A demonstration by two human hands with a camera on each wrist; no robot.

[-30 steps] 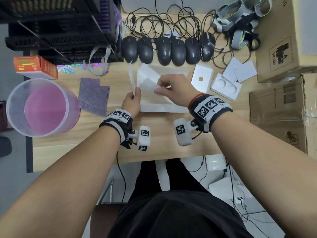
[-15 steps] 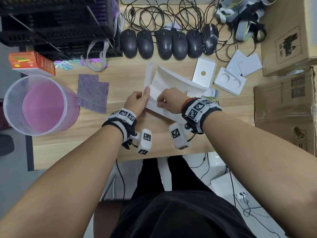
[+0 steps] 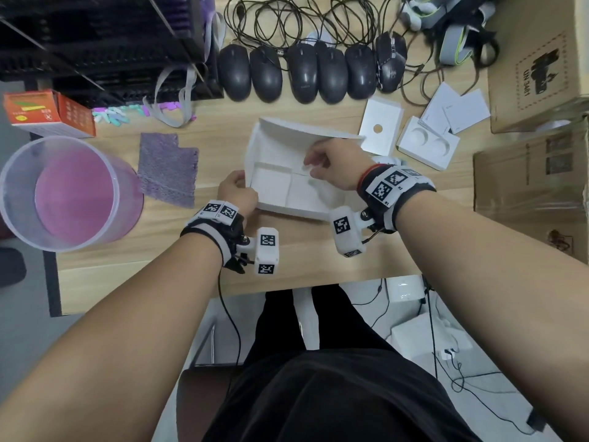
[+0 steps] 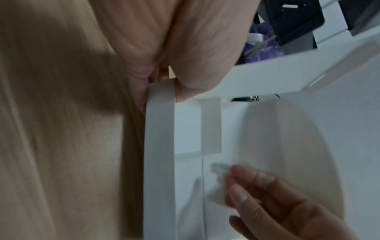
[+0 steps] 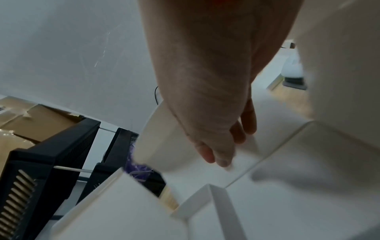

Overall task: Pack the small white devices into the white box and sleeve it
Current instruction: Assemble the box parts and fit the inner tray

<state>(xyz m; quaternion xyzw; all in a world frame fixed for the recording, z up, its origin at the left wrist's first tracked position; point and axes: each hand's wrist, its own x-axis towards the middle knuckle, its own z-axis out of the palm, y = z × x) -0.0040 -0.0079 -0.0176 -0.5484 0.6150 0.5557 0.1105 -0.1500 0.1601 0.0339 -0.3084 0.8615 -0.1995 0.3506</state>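
Note:
The white box (image 3: 274,183) lies open at the table's centre, its lid (image 3: 306,130) raised at the far side and its floor split into compartments. My left hand (image 3: 243,186) pinches the box's left wall (image 4: 160,146) between thumb and fingers. My right hand (image 3: 310,164) reaches into the box, and its fingertips (image 4: 232,178) pinch a small pale tab (image 4: 218,168) on the inner lining; blur hides what the tab is. A small white item (image 3: 389,160) peeks out behind my right wrist. To the right lie a white insert tray (image 3: 428,145) with two round recesses and a white card (image 3: 379,129) with a hole.
A row of black mice (image 3: 302,74) with tangled cables lines the far side. A clear tub (image 3: 63,193), purple cloth (image 3: 167,169) and orange box (image 3: 47,113) sit on the left. Cardboard boxes (image 3: 535,180) stand on the right, a black rack (image 3: 95,43) at the back left.
The white box has come down from being held up and now lies open on the table. My right hand moved inside it; my left hand shifted to its left wall.

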